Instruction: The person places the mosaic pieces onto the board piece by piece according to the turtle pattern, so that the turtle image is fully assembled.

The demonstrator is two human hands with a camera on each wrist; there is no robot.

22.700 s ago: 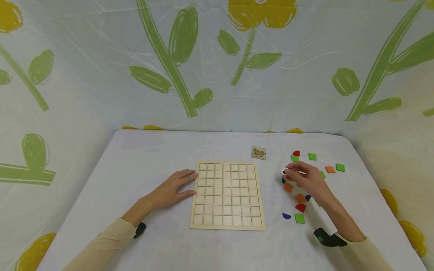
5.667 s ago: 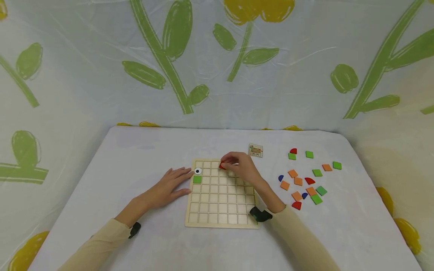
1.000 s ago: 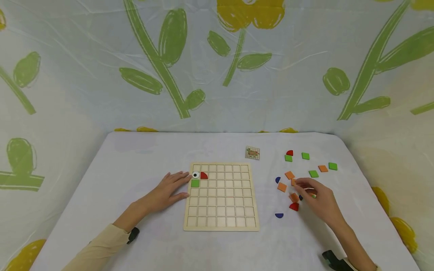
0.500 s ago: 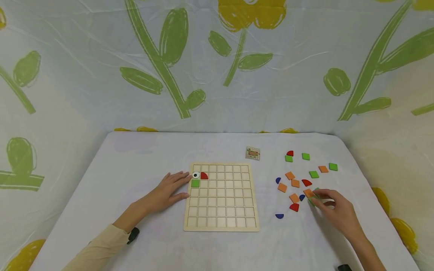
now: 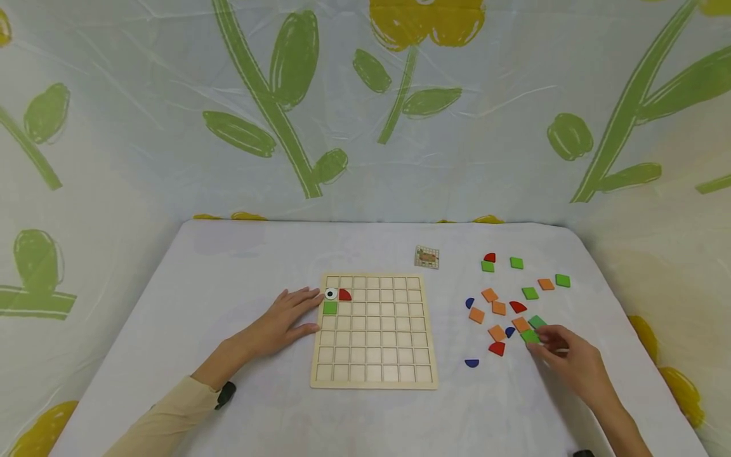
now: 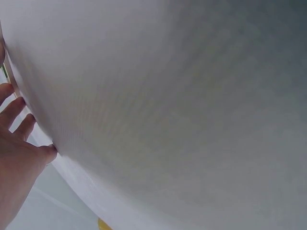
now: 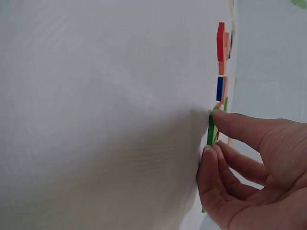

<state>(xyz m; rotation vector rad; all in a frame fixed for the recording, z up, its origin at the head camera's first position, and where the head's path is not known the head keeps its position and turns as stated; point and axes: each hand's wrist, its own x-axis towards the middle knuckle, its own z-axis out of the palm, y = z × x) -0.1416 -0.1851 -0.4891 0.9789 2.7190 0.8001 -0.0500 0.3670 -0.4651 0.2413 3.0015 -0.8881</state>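
The left hand lies palm down with relaxed, slightly spread fingers, its fingertips at the left edge of the grid board; the forearm slants in from the lower left under a beige sleeve. The right hand reaches in from the lower right, thumb and fingers bent, pinching the edges of a green tile on the desk, right of the board, close against an orange tile. The board looks like pale wood, divided by thin ridges into square cells; three pieces sit near its upper left: a round eye piece, a red quarter-circle and a flat green square. Smooth white cloth covers the desk.
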